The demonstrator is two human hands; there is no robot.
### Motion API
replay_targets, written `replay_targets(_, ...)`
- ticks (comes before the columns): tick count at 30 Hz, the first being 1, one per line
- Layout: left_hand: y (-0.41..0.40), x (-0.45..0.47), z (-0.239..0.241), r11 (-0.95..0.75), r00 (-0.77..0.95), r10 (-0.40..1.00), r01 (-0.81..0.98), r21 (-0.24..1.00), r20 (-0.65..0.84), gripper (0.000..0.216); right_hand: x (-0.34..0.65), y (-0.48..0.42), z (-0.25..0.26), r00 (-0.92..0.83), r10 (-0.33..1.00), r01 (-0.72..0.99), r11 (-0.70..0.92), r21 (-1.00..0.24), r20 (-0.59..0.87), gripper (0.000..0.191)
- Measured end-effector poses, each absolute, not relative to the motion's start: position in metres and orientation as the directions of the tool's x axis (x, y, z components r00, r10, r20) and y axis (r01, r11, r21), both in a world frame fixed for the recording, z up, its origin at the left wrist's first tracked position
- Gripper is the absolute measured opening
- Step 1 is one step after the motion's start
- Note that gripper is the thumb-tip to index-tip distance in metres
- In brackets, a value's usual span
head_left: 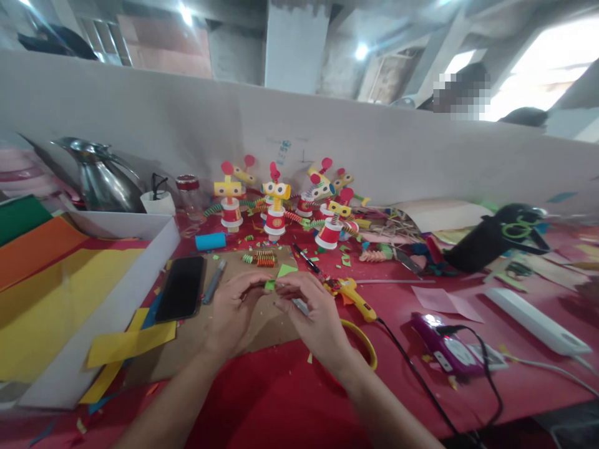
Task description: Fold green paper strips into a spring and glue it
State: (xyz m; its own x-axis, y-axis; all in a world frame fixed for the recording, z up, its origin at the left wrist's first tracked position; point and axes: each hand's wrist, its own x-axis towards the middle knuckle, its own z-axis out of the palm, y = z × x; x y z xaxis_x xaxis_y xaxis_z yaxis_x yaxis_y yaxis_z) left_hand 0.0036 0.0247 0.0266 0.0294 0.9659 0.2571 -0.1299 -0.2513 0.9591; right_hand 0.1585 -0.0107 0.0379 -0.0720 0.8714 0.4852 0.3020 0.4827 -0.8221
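My left hand (238, 312) and my right hand (312, 315) meet over a brown cardboard sheet (262, 324) on the red table. Both pinch a small green paper piece (270, 285) between their fingertips. A larger green paper scrap (286, 270) lies just beyond them. Folded green and orange paper springs (262, 257) sit further back. A yellow glue gun (354, 295) lies right beside my right hand. Several paper-cup robot figures (276, 212) stand at the back of the table.
A black phone (180, 288) and a craft knife (214, 282) lie left of my hands. A white box (93, 299) holds coloured paper sheets. A metal kettle (100, 178), a purple device (447, 349), a white power strip (538, 321) and a black bag (491, 240) are around. A person is behind the partition.
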Motion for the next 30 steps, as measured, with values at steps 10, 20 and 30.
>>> replay_targets(10, 0.029, -0.002, -0.013, -0.784, 0.233, 0.536, 0.494, 0.376, 0.812, 0.031, 0.145, 0.007, 0.029, 0.066, 0.997, -0.158, 0.043, -0.987, 0.032, 0.022)
replay_targets(20, 0.028, 0.006, -0.008, -0.755, 0.159, 0.5, 0.56, 0.34, 0.851, 0.029, 0.137, 0.012, 0.022, 0.05, 0.993, -0.4, -0.075, -0.914, -0.103, 0.021)
replay_targets(30, 0.027, 0.015, 0.013, -0.298, 0.066, 0.953, 0.037, 0.954, 0.295, 0.025, 0.139, 0.016, 0.011, 0.169, 0.985, -0.32, 0.021, -0.947, -0.035, 0.02)
